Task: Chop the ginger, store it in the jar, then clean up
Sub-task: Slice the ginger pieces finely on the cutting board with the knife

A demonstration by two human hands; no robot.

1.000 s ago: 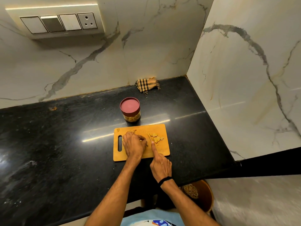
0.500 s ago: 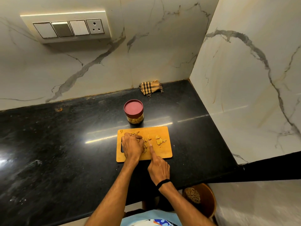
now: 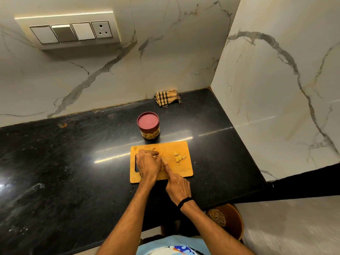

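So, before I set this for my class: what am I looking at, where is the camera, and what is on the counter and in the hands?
No machine here: these are a person's two bare hands, filmed by a wide-angle camera worn on the head, looking down. On the black counter lie a wooden cutting board, a red-lidded jar behind it and a checked cloth by the wall. The left hand curls over ginger on the board; cut slices lie to its right. The right hand grips what seems a knife, mostly hidden, index finger stretched forward.
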